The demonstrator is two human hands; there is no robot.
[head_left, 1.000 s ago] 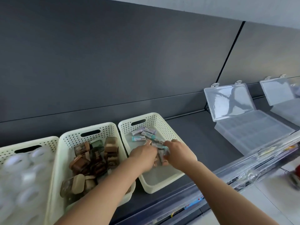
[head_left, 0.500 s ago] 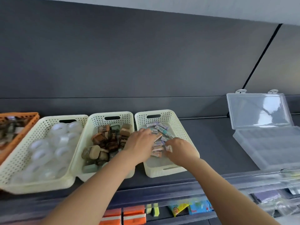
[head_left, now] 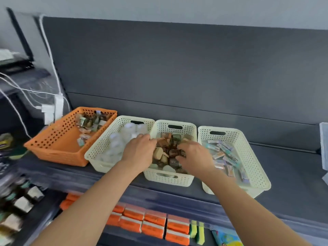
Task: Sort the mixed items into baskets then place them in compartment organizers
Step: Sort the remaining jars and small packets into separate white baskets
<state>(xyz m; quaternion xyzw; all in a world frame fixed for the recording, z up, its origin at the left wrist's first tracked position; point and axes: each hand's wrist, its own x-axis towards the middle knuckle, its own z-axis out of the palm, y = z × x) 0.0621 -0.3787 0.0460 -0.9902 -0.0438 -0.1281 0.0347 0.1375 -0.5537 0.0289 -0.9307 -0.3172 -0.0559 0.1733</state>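
Four baskets stand in a row on the dark shelf. The orange basket holds mixed items. A cream basket holds white round items. The middle cream basket holds small brown containers. The right cream basket holds small pastel packs. My left hand reaches over the middle basket's left rim, its fingertips among the brown containers. My right hand is inside the same basket, fingers curled round brown containers. What the left fingers hold is hidden.
The edge of a clear compartment organizer shows at the far right. White cables and a plug hang at the left. The shelf below carries orange packs, sponges and bottles.
Both hands have moved left, out of the pastel-pack basket and into the brown-container basket. The view has swung left, so the orange basket shows and the organizers are nearly out of sight.
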